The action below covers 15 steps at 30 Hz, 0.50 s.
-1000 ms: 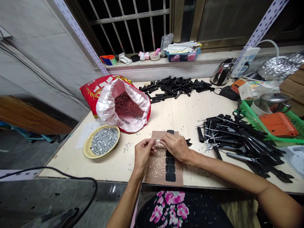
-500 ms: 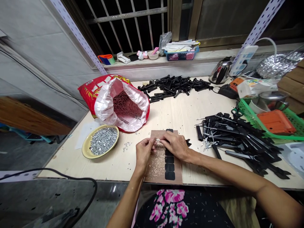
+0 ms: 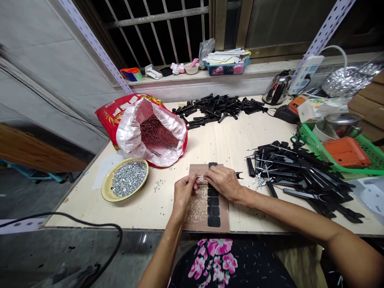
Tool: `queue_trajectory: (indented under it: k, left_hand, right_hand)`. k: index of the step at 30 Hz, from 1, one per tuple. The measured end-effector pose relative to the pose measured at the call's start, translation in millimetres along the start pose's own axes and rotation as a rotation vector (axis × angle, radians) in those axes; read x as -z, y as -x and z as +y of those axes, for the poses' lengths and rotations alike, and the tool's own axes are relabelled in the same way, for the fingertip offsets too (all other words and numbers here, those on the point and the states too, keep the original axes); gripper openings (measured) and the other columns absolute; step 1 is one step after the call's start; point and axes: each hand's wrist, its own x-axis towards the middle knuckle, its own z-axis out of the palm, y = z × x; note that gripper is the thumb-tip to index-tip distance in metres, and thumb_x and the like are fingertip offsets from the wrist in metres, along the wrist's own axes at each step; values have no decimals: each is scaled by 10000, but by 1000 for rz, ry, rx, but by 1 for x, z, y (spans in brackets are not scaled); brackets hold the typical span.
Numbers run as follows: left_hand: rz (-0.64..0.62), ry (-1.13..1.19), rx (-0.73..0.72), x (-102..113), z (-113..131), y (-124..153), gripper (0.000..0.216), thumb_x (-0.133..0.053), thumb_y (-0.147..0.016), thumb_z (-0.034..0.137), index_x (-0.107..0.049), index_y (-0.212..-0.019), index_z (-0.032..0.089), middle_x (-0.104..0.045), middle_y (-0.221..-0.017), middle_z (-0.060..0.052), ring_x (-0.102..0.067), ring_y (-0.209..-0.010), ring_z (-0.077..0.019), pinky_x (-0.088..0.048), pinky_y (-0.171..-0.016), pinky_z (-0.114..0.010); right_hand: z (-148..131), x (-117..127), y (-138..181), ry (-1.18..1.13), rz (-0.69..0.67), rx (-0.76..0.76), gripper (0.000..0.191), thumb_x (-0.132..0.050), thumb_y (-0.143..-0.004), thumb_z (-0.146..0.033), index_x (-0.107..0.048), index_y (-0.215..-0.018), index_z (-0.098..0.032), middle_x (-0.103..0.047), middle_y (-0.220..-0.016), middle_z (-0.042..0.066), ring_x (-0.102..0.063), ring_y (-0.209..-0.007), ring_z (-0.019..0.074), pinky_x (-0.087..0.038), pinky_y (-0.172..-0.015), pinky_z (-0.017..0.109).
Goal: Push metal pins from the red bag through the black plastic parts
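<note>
Over the brown board [image 3: 196,218], my left hand [image 3: 183,194] pinches one end of a thin silvery metal rod [image 3: 200,177] between thumb and finger. My right hand [image 3: 223,182] is closed at the rod's other end, round a black plastic part [image 3: 239,175] whose forked tip sticks out beyond the knuckles; most of this part is hidden by the hand. Under the hands, the board carries a column of black rounded squares [image 3: 213,212] and a worn, speckled patch. Left of my left hand, small metal pieces [image 3: 159,185] lie loose on the table.
A yellow bowl [image 3: 103,193] of small metal pieces stands at left, before a red bag [image 3: 106,116] of reddish-brown rods. Black plastic parts [image 3: 222,107] are heaped at the back. More black parts with rods [image 3: 303,176] lie at right, beside a green basket [image 3: 372,170].
My right hand has shifted slightly to the right, and more of the rod shows between the hands. The whole view has moved a little.
</note>
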Motion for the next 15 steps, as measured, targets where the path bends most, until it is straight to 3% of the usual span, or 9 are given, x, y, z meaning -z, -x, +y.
queue_trajectory:
  k: [5,10,15]
  left_hand:
    - [-115,43,79,-12,1,3,462,-670,-696,538,-700,-863,108,-604,-624,-4,-465,-442,-62,-367,-440,-195]
    - [-148,170,163,-21,5,3,447,-704,-676,500,-714,-856,91,-601,-640,-20,-448,-452,-50,-367,-417,-181]
    - [-123,144,156,-21,7,3,428,-738,-647,471,-721,-857,98,-608,-636,-13,-438,-452,-42,-353,-418,-172]
  right_hand:
    - [16,11,14,-151,-85,-99,224,-440,-956,-318,-628,-926,-201,-608,-905,26,-560,-816,131,-383,-662,236]
    - [20,14,20,-202,-94,-176,219,-448,-952,-340,-628,-944,-215,-613,-922,18,-579,-806,122,-387,-630,229]
    - [17,15,19,-212,-83,-193,225,-447,-953,-339,-631,-947,-210,-616,-916,23,-580,-809,122,-383,-622,223]
